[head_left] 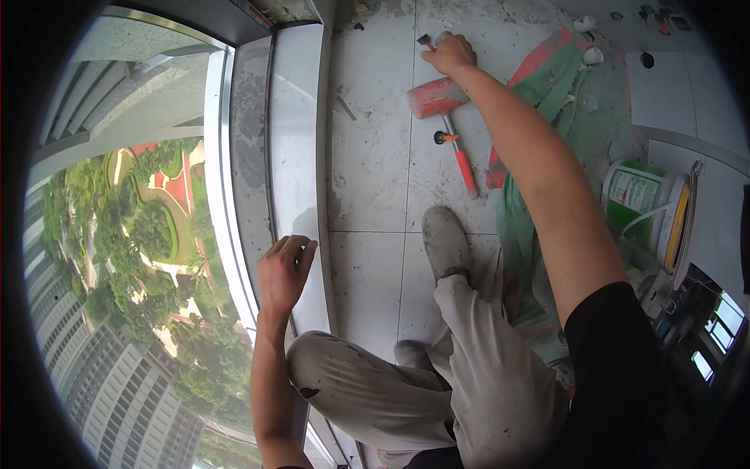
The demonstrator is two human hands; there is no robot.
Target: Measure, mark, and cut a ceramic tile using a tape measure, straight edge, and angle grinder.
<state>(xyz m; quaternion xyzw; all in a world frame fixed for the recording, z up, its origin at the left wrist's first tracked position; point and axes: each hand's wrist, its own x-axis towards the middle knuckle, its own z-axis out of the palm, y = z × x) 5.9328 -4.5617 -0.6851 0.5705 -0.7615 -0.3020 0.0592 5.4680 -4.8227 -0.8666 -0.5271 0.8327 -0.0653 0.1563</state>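
Observation:
At the far end of the tiled floor, my right hand (pixel 451 56) is closed on a small tile leveling clip (pixel 426 42) with a dark cap and reddish stem. Just nearer lies a rubber mallet (pixel 439 98) with a dusty red head and a red grip. A second tile leveling clip (pixel 445 137), black and orange, rests against the mallet's handle. My left hand (pixel 286 272) hovers over or rests on the white window sill (pixel 300 195), fingers curled toward the thumb. Whatever its fingers may hold is hidden.
Dirty pale tiles (pixel 367 164) cover the floor beneath my shoe (pixel 447 246). Crumpled green and red sheeting (pixel 547 102) lies along the right. Beyond it stands a green and white bucket (pixel 637 199). On the left a window frame (pixel 223 172) overlooks trees and buildings far below.

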